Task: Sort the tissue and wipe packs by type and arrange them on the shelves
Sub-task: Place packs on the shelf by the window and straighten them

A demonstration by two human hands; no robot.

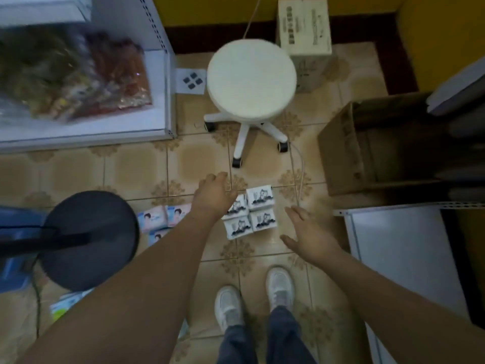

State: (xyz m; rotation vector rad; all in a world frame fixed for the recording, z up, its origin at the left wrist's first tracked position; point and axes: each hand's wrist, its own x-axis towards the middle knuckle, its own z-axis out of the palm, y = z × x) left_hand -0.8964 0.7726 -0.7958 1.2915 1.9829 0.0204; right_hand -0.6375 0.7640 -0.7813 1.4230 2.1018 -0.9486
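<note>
Four white tissue packs sit in a two-by-two block on the floor tiles, right between both hands and slightly ahead of the shoes. The left hand hovers over the block's left edge, fingers loosely spread and empty; it looks nearer. The right hand is flat-open just beside, empty too. Three pink wipe packs lie further left.

Four tissue packs are set in a square block on the floor, near the stool on the viewer's side. Wipe packs lie left of the block. A shelf stands left of the stool, an open carton right of it, a box behind it.
</note>
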